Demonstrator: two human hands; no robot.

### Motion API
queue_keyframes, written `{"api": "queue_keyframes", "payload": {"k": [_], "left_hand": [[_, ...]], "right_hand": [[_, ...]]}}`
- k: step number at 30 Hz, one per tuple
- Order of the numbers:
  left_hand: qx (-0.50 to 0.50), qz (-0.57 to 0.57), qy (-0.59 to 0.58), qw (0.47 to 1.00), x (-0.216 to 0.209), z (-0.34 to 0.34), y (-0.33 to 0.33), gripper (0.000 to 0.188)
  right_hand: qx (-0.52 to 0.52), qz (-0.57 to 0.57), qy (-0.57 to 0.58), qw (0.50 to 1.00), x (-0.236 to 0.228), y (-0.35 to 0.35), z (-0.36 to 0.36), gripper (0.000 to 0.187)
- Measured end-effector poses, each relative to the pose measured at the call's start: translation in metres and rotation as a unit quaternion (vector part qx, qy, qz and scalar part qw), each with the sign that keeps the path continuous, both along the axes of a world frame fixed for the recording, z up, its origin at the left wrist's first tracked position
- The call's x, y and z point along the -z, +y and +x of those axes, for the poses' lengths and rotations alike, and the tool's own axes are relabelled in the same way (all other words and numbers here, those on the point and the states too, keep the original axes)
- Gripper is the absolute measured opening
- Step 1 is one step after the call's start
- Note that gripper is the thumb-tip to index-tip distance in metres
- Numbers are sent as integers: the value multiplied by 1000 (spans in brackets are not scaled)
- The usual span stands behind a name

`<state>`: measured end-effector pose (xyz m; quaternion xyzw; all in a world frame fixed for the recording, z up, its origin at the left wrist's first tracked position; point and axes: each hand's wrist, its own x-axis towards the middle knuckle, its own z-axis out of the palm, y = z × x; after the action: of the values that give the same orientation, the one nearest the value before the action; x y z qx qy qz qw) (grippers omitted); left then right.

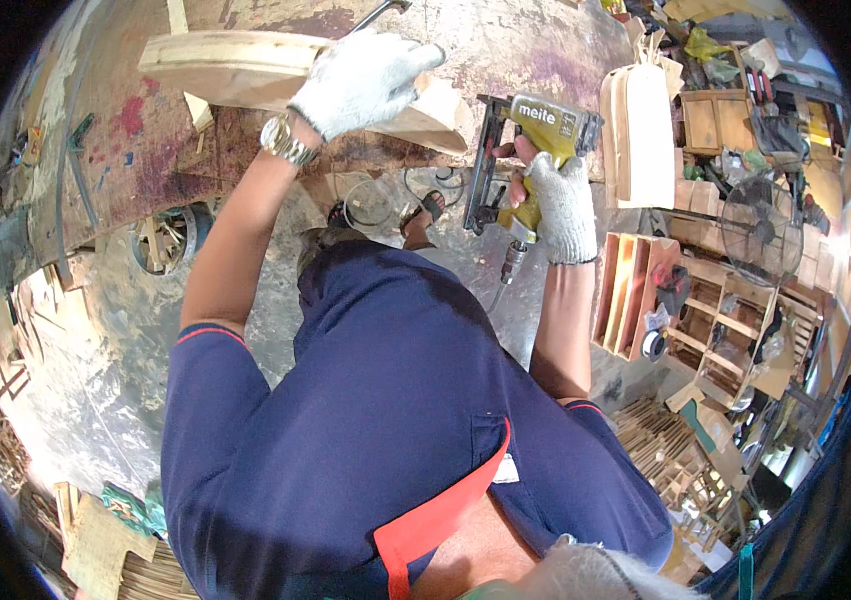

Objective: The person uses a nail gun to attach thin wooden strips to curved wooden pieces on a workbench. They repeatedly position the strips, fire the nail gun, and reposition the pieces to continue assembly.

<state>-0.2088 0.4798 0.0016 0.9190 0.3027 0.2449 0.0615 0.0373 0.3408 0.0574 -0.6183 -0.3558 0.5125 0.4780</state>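
My left hand point(365, 82), in a white knit glove and with a metal watch at the wrist, lies over a curved pale wooden piece point(245, 62) on the worn workbench point(160, 150). Its fingers reach right and bend at the wood; the thumb's side is hidden. A dark metal tool point(380, 14) with a hooked end shows just beyond that hand. My right hand point(560, 205), gloved with bare fingertips, is closed round the grip of a yellow and black air nailer point(535, 130). The nailer is off the bench's near edge, apart from the wood, with an air hose fitting point(514, 258) below its grip.
To the right stand a stack of curved wooden boards point(640, 135), a wooden rack point(630, 290), a compartmented wooden crate point(720, 330) and a fan point(760, 230). A narrow wooden strip point(198, 110) lies under the curved piece. Wood scraps point(100, 540) lie at lower left.
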Motion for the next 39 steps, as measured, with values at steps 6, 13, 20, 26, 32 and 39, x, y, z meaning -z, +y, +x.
{"api": "queue_keyframes", "payload": {"k": [6,13,20,26,32,39], "left_hand": [[0,45,-46,998,-3,-7,-21,36],[-1,4,-11,1000,-5,-8,-22,47],[-14,-58,27,998,-6,-9,-23,61],[-9,-2,-16,1000,-7,-8,-23,46],[-7,23,-27,999,-7,-7,-19,39],[-11,32,-31,999,-4,-7,-23,38]], "right_hand": [[6,-17,40,999,33,-12,18,26],[-4,-53,81,995,51,-13,25,22],[-23,-59,46,997,49,-7,25,22],[-41,-37,52,997,34,-5,17,27],[-54,-66,12,996,21,0,11,29],[-86,-16,3,996,5,3,-6,30]]}}
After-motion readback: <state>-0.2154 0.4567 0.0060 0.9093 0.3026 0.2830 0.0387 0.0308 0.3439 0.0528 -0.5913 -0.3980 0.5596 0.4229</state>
